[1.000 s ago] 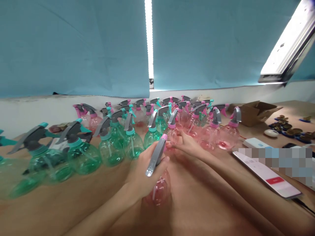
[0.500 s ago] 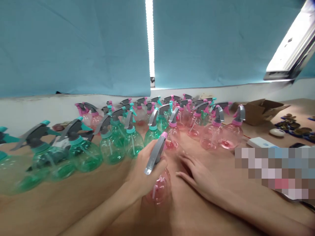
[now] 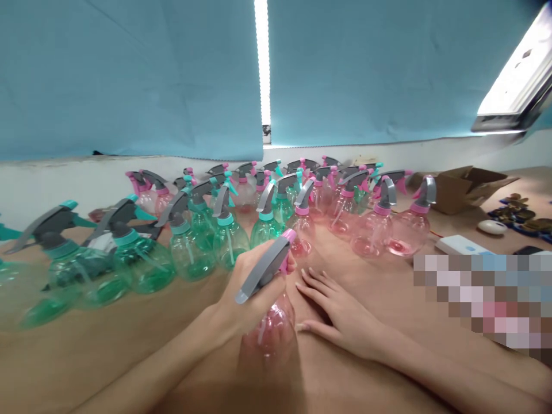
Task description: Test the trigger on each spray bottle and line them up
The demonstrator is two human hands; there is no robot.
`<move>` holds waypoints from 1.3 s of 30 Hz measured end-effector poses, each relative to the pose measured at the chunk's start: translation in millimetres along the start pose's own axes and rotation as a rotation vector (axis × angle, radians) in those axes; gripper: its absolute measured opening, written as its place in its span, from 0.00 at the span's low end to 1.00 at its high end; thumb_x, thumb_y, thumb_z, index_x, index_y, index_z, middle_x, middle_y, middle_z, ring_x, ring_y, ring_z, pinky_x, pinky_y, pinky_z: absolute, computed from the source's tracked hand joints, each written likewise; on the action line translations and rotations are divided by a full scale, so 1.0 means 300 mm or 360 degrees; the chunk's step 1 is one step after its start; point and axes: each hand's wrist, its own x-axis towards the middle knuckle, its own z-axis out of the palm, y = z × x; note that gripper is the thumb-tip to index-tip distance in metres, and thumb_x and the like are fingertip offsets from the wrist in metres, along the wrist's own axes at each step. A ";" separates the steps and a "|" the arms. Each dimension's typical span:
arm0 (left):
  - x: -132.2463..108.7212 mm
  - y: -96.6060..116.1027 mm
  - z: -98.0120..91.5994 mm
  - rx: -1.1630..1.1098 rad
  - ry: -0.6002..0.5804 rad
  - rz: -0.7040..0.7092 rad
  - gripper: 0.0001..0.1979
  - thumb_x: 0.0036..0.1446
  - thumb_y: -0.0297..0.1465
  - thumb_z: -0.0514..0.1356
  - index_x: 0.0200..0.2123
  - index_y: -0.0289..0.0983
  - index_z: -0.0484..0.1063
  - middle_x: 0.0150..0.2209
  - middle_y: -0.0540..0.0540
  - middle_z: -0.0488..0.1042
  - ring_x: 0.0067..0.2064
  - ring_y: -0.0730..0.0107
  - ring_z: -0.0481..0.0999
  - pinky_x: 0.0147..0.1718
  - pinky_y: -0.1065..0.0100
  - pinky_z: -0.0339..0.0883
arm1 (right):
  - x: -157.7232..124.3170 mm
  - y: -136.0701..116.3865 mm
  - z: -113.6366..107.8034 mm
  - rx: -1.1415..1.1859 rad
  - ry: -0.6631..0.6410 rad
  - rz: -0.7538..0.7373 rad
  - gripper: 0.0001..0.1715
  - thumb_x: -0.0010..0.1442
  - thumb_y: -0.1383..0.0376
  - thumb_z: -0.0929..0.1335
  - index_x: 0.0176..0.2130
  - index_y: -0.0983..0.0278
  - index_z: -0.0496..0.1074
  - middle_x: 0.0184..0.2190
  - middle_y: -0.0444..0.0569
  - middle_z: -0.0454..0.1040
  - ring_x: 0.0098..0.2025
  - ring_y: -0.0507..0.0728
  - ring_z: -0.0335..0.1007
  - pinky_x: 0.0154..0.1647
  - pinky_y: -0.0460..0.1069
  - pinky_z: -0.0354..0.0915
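Observation:
My left hand [image 3: 250,282] is wrapped round the neck and trigger of a pink spray bottle [image 3: 273,328] with a grey and pink head, just in front of me. The bottle is slightly tilted, and fingers cover its collar. To its right, my right hand [image 3: 340,310] rests palm down near the table, fingers spread and holding nothing. Beyond the left hand stands another pink spray bottle [image 3: 303,227], alongside a green spray bottle [image 3: 230,238] with a turquoise collar.
More green spray bottles [image 3: 144,261] line the left side, and pink ones [image 3: 407,227] stand to the right. An open cardboard box [image 3: 463,192], a white mouse [image 3: 492,227] and a white box [image 3: 461,246] lie on the right of the table [image 3: 362,385]. Blue sheeting [image 3: 129,75] hangs behind.
My left hand has moved slightly left and toward me with the pink spray bottle, whose head has turned. My right hand has shifted a little left, its fingers more spread.

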 end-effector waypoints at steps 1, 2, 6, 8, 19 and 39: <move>0.001 0.000 0.000 0.0001 0.0003 -0.0011 0.03 0.50 0.28 0.55 0.29 0.37 0.69 0.28 0.48 0.71 0.29 0.67 0.70 0.28 0.66 0.64 | 0.000 0.000 -0.002 0.0014 -0.0008 0.0004 0.40 0.63 0.45 0.64 0.65 0.64 0.60 0.67 0.58 0.53 0.69 0.68 0.45 0.68 0.67 0.46; 0.002 -0.001 0.001 0.0001 0.0003 -0.0024 0.03 0.50 0.28 0.55 0.29 0.37 0.69 0.28 0.48 0.71 0.29 0.67 0.70 0.28 0.66 0.64 | -0.001 0.000 -0.005 0.0025 -0.0023 0.0006 0.41 0.63 0.45 0.64 0.65 0.65 0.59 0.67 0.58 0.52 0.70 0.68 0.44 0.68 0.67 0.45; 0.003 -0.011 0.013 -0.0009 0.0038 -0.0043 0.07 0.54 0.30 0.55 0.37 0.38 0.69 0.26 0.52 0.67 0.27 0.70 0.65 0.28 0.67 0.62 | -0.002 0.002 -0.017 0.0047 -0.0105 0.0011 0.44 0.62 0.43 0.64 0.66 0.65 0.58 0.69 0.57 0.48 0.70 0.68 0.40 0.68 0.67 0.43; 0.000 -0.019 0.021 0.0008 0.0106 -0.0040 0.08 0.56 0.30 0.56 0.40 0.39 0.69 0.26 0.54 0.64 0.26 0.72 0.63 0.29 0.67 0.61 | -0.003 0.000 -0.023 0.0037 -0.0133 0.0020 0.47 0.61 0.41 0.63 0.67 0.66 0.56 0.69 0.58 0.47 0.71 0.68 0.38 0.69 0.66 0.42; -0.002 -0.026 0.031 0.0016 0.0180 -0.0041 0.04 0.56 0.31 0.56 0.36 0.39 0.67 0.26 0.53 0.63 0.29 0.69 0.65 0.34 0.65 0.62 | -0.010 -0.007 -0.047 0.0080 -0.0212 0.0011 0.47 0.61 0.41 0.63 0.67 0.66 0.56 0.69 0.58 0.45 0.71 0.67 0.37 0.69 0.67 0.41; -0.001 -0.013 0.039 0.0050 0.0100 -0.0118 0.26 0.54 0.29 0.59 0.57 0.42 0.65 0.32 0.51 0.70 0.28 0.73 0.69 0.25 0.72 0.66 | -0.027 0.016 -0.058 0.0058 -0.0265 -0.0040 0.45 0.63 0.42 0.62 0.67 0.65 0.54 0.69 0.54 0.47 0.71 0.65 0.38 0.69 0.64 0.42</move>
